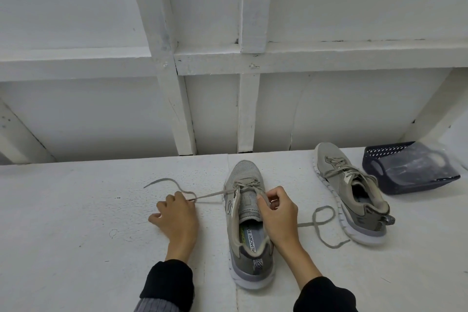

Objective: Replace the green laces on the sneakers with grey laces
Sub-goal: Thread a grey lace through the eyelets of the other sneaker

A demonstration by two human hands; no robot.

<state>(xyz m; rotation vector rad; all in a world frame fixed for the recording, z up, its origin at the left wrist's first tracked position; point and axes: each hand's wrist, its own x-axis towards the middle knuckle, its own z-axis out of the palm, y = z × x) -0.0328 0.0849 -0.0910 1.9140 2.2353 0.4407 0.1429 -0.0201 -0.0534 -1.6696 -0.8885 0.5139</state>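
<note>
Figure: Both hands at work on the grey lace of the near sneaker, seen from my head camera.

My left hand [174,218] rests on the white surface [76,210] with its fingers curled, pinching the left run of the grey lace [210,194], which stretches taut from the eyelets and trails off in a loose curve beyond the knuckles. My right hand [277,211] grips the lace at the right side of the tongue of the near sneaker [249,225], which stands upright between my wrists, toe pointing away; the right end of the lace loops across the surface toward the second sneaker [354,192]. That shoe lies well to the right, tilted on its side and already laced in grey. Beyond it sits a dark basket [372,159] holding a clear plastic bag [417,162].
</note>
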